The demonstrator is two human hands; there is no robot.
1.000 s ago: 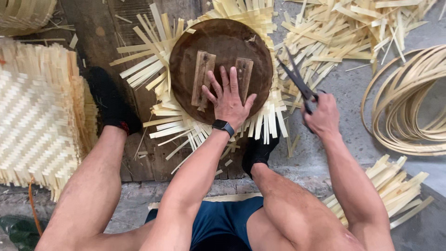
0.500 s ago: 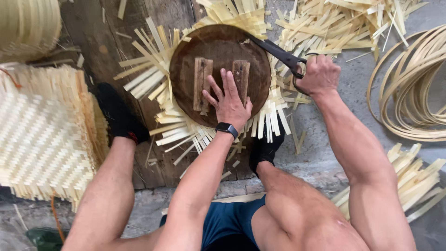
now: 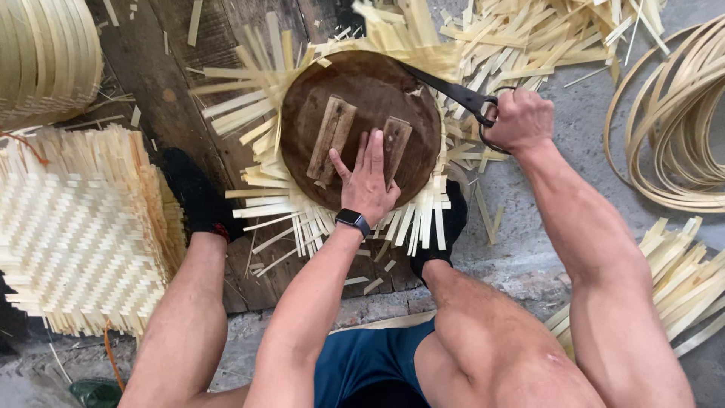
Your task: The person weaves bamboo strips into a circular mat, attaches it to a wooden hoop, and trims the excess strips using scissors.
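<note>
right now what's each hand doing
Left hand: open, pressed flat on the round wooden disc.
Right hand: closed on the handles of the black shears.

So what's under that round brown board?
Pale woven strips stick out from under the board all round its rim. The left hand presses it down. The middle of the weave is covered, so it can't be seen.

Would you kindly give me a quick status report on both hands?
Left hand flat on round dark wooden disc. Right hand gripping black metal shears, blades at disc edge. Pale bamboo strips protrude all round.
</note>
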